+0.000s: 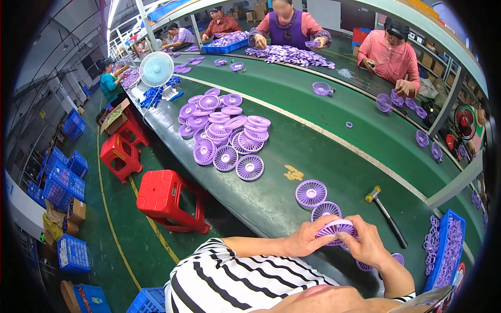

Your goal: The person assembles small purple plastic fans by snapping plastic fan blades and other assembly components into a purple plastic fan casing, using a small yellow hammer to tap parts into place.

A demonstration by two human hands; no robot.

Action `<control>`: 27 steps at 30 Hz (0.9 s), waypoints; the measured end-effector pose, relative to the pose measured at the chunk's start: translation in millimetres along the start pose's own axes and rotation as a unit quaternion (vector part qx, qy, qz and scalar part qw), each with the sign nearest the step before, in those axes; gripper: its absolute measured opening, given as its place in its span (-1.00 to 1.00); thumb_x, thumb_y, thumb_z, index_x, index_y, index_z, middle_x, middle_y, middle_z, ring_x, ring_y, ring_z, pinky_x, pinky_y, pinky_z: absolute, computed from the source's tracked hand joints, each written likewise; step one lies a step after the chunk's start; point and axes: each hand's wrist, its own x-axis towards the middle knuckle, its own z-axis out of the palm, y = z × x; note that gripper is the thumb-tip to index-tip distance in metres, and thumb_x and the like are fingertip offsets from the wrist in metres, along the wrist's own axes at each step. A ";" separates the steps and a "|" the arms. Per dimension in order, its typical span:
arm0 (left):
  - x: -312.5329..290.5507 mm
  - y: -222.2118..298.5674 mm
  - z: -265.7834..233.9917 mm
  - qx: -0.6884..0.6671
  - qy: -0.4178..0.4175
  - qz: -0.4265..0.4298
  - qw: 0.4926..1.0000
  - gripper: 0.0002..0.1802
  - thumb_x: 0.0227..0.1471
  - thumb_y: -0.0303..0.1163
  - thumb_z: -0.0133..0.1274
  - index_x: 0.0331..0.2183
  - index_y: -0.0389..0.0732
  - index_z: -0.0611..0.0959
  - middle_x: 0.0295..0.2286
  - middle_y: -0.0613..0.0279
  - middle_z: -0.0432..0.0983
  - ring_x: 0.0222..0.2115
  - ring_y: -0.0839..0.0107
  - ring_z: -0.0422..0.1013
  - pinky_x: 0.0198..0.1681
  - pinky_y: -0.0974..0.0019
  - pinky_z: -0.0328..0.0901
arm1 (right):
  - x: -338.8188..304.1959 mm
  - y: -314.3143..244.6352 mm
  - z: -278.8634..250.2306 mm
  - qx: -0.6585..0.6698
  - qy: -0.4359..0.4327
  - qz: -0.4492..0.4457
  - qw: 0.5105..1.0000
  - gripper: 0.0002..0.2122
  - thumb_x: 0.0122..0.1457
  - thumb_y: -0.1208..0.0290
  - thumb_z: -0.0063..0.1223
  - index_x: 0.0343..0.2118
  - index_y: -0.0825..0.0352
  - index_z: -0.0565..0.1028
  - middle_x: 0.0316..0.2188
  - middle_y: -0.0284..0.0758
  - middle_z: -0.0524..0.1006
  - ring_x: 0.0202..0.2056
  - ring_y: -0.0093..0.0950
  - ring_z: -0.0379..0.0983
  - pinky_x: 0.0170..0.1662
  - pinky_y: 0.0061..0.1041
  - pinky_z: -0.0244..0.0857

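Observation:
A round purple slotted grille is held between my two hands, tilted toward me above the table's near edge. My left hand closes on its left side, the thumb pressed to the rim. Around the right side wrap the fingers of my right hand, its thumb also on the rim. Just beyond, another purple grille lies partly behind the held one, and a second grille lies flat farther away. By my right wrist, part of a grille shows. A hammer with a yellow head and black handle lies to the right.
A heap of purple grilles covers the table's middle left, near a white desk fan. At right stands a blue crate with purple rings. Red stools stand left of the table. Co-workers sit across the green conveyor belt.

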 end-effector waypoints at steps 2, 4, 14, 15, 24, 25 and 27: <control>-0.7 1.7 1.1 -0.002 -0.005 0.017 1.000 -0.49 0.09 -0.37 0.03 0.06 -0.22 0.29 -0.25 0.01 0.52 -0.26 0.21 0.51 -0.21 0.28 0.38 | -6.0 -4.0 0.9 -0.010 0.008 0.018 1.000 -0.70 0.10 0.27 0.08 -0.20 0.36 0.37 -0.44 -0.09 0.51 -0.45 -0.10 0.48 -0.40 -0.27 0.34; -0.7 6.0 0.4 0.006 -0.017 0.021 1.000 -0.48 0.09 -0.38 0.04 0.06 -0.23 0.29 -0.26 0.01 0.52 -0.28 0.19 0.51 -0.23 0.28 0.38 | -11.0 -2.3 5.7 -0.008 0.023 0.013 1.000 -0.70 0.10 0.27 0.09 -0.21 0.36 0.37 -0.43 -0.09 0.51 -0.45 -0.11 0.48 -0.40 -0.27 0.34; 7.8 10.1 -18.8 0.134 0.051 0.112 0.983 -0.55 -0.04 -0.54 0.13 -0.05 -0.31 0.44 -0.29 -0.03 0.53 -0.33 0.15 0.52 -0.30 0.28 0.40 | -28.1 23.3 15.4 0.087 0.174 0.052 0.980 -0.66 0.04 0.47 0.12 -0.09 0.38 0.38 -0.32 -0.17 0.51 -0.28 -0.34 0.50 -0.21 -0.45 0.36; 9.9 4.8 -27.0 0.166 0.107 0.132 0.971 -0.56 -0.06 -0.54 0.15 -0.07 -0.30 0.47 -0.30 -0.05 0.53 -0.34 0.14 0.52 -0.30 0.27 0.40 | -33.6 35.8 9.0 0.096 0.201 0.067 0.973 -0.66 0.04 0.54 0.07 -0.07 0.39 0.38 -0.30 -0.22 0.51 -0.27 -0.44 0.48 -0.17 -0.49 0.35; 5.6 -31.9 -99.4 0.329 0.288 0.109 0.893 -0.58 -0.02 -0.55 0.11 -0.07 -0.26 0.44 -0.27 0.01 0.54 -0.34 0.10 0.52 -0.32 0.24 0.39 | -139.0 139.2 -35.8 -0.020 0.416 0.226 0.880 -0.82 0.19 0.47 -0.01 -0.18 0.43 0.44 -0.40 -0.39 0.46 -0.36 -0.63 0.37 -0.26 -0.62 0.27; 5.1 -33.9 -101.0 0.335 0.287 0.114 0.890 -0.58 -0.02 -0.55 0.11 -0.07 -0.25 0.44 -0.27 0.01 0.54 -0.34 0.11 0.51 -0.32 0.24 0.39 | -150.5 150.0 -37.8 -0.020 0.417 0.227 0.880 -0.82 0.19 0.47 -0.01 -0.18 0.43 0.44 -0.40 -0.39 0.46 -0.36 -0.63 0.37 -0.26 -0.62 0.27; 1.9 -40.7 -102.7 0.345 0.293 0.124 0.883 -0.58 -0.02 -0.56 0.10 -0.06 -0.22 0.44 -0.28 0.03 0.54 -0.35 0.12 0.51 -0.33 0.25 0.38 | -169.4 173.5 -44.2 -0.055 0.438 0.240 0.865 -0.80 0.20 0.43 -0.01 -0.18 0.43 0.44 -0.38 -0.35 0.48 -0.36 -0.60 0.38 -0.25 -0.60 0.28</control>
